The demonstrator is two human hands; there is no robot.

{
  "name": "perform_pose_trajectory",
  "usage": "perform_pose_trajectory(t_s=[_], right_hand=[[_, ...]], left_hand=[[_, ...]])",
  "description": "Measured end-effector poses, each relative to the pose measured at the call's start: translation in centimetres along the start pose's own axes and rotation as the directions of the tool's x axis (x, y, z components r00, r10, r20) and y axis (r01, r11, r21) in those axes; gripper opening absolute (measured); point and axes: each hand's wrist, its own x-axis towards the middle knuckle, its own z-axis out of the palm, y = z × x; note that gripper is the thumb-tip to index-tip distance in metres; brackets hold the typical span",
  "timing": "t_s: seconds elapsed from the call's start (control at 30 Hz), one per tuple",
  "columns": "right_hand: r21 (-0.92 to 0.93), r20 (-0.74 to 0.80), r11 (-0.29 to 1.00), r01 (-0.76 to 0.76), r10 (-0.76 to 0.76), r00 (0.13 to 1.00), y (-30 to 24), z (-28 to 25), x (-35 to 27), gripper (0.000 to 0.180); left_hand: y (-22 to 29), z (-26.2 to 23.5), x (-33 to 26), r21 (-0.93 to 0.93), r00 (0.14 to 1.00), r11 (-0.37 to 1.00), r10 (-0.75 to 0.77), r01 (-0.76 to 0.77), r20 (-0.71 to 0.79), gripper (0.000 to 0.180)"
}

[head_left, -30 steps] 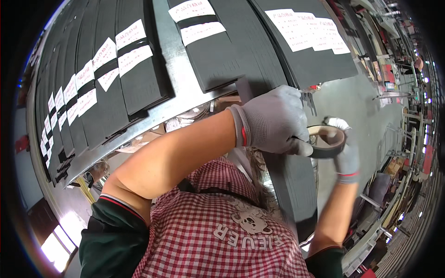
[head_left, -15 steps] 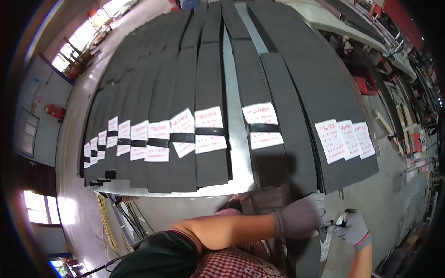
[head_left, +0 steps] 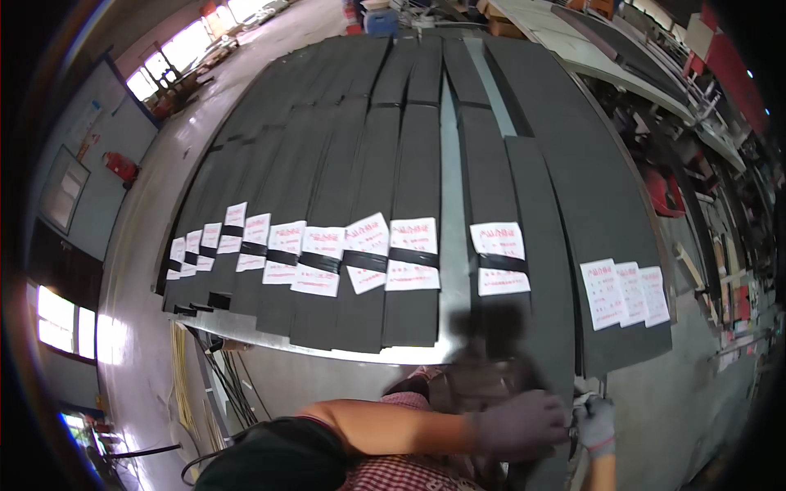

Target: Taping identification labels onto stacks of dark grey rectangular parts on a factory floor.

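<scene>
Your left hand (head_left: 520, 425), in a grey glove, reaches across your body at the bottom of the view and lies curled over the near end of a long dark strip (head_left: 536, 270). Blur hides the fingers, so you cannot tell whether they are clamped on it or only resting there. Your right hand (head_left: 596, 424), also gloved in grey, sits just beside the left one, touching or nearly touching it. Its fingers are curled in narrow, but what they hold is too small and blurred to tell.

That strip runs away from you up the metal desk (head_left: 449, 245), with another strip just to its left carrying a white label (head_left: 499, 258) crossed by a black band. A bare lane of the desk separates this pair from a fan of many similar dark strips (head_left: 360, 213) to your left, each banded with its own white label (head_left: 412, 254) near its close end. To your right lies a wider dark sheet (head_left: 589, 196) with three white labels (head_left: 624, 293) side by side near its near edge. A red chequered shirt (head_left: 401, 475) shows under your forearm.
</scene>
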Motion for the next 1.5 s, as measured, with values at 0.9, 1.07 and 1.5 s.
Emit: perform_pose_trajectory(t_s=[0.9, 1.07, 1.5], right_hand=[[0.999, -0.042, -0.005, 0.044, 0.221, 0.974, -1.8, 1.6, -9.3, 0.031], [0.992, -0.063, 0.121, 0.036, 0.221, 0.973, -2.4, -3.0, -7.9, 0.026], [0.285, -0.067, 0.818, 0.499, -0.502, 0.862, -3.5, -13.9, -3.3, 0.021]], left_hand=[[-2.0, 2.8, -2.3, -0.229, 0.713, 0.690, -0.578, 0.686, 0.397, 0.075], [-4.3, 0.1, -3.6, -0.319, 0.870, 0.829, -0.493, 0.458, -0.032, 0.044], [1.2, -7.1, -6.3, -0.207, 0.990, 0.969, -0.126, 0.137, 0.069, 0.022]])
